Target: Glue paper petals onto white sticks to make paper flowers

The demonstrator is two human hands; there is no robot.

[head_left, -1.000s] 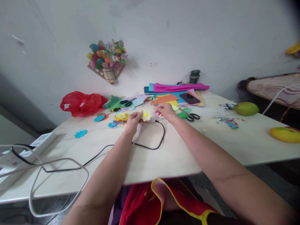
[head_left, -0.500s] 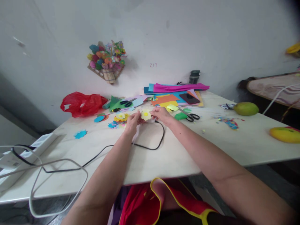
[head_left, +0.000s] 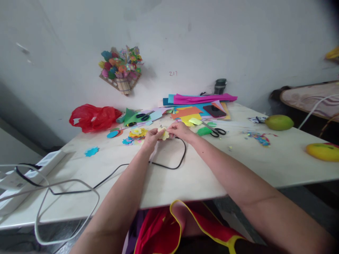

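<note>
A pale yellow paper flower (head_left: 164,134) is pinched between my two hands above the middle of the table. My left hand (head_left: 152,137) grips its left side, the thumb lying over the petals. From the right, the fingertips of my right hand (head_left: 178,129) close on the flower's upper right edge. Just left of my left hand lies a pile of yellow flowers (head_left: 137,132), with small blue flower cut-outs (head_left: 127,141) beside it. A black cable (head_left: 182,158) loops on the table below my hands, its end near the flower.
Black-handled scissors (head_left: 217,132) and a green piece (head_left: 204,131) lie to the right. Coloured sheets (head_left: 188,112), a phone (head_left: 215,111) and a red bag (head_left: 94,118) sit at the back. Mangoes (head_left: 279,122) are far right; a power strip (head_left: 50,162) and white cable (head_left: 97,201) are left.
My two hands have come closer together around the flower. The flower has tilted and shifted slightly down, and my left thumb now covers part of it.
</note>
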